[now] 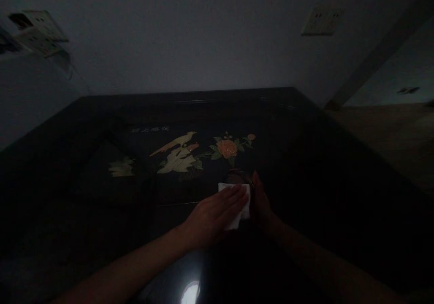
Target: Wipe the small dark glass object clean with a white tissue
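Observation:
The room is very dim. My left hand (213, 216) lies flat, fingers stretched out together, pressing a white cloth or tissue (237, 204) onto a glossy black lacquered tabletop (305, 168). My right hand (261, 202) rests just right of the cloth, fingers pointing away and close to the cloth's edge; whether it grips anything is too dark to tell. A small dark round object (239, 176) sits just beyond the cloth. The tabletop carries an inlaid picture of a bird (179, 152) and an orange flower (228, 148).
A pale wall rises behind the table, with a double socket plate (321, 21) at upper right. White boxes or shelves (39, 33) hang at upper left. Wooden floor (389, 132) shows at the right. A light reflection (190, 292) glints at the near edge.

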Available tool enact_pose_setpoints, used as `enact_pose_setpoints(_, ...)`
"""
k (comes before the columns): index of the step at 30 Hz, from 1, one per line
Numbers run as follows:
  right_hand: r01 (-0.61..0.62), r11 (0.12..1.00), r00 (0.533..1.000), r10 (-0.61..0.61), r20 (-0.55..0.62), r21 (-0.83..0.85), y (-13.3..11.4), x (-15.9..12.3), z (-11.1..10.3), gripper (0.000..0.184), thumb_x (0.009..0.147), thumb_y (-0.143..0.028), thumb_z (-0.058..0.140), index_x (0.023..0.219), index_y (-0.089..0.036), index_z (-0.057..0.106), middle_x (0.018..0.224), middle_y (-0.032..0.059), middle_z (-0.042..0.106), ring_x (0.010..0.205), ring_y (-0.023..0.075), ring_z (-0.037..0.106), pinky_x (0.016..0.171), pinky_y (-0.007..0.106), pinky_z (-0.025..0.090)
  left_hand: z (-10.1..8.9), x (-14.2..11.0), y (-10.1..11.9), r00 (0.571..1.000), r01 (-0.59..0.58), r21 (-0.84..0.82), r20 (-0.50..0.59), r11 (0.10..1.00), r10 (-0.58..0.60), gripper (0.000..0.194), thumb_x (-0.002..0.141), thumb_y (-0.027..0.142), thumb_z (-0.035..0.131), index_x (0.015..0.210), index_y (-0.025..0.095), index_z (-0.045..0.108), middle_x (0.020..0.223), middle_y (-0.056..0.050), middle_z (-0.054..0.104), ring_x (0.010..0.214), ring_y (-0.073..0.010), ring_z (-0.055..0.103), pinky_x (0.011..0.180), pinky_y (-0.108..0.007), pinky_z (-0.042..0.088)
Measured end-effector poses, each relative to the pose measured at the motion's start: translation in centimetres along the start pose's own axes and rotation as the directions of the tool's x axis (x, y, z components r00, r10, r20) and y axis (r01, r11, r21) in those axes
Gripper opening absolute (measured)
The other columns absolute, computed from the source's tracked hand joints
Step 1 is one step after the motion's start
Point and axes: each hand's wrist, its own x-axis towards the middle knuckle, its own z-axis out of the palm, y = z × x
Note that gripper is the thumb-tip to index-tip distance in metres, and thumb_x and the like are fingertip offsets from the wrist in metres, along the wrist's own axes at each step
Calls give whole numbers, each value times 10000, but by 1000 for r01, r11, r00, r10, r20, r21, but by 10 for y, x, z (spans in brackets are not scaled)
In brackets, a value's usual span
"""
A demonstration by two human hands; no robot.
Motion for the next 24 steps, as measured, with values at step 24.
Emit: enact_pose_setpoints(24, 212, 976, 956, -198, 215, -45, -12, 6, 5, 336, 667, -446, 748, 946, -267, 696, 965, 8, 747, 969, 227, 659, 941, 378, 468, 8, 2, -15, 897, 371, -294, -133, 881, -422, 471, 994, 241, 320, 1461, 191, 340, 1433, -101, 504, 1329, -198, 464, 1100, -388, 406)
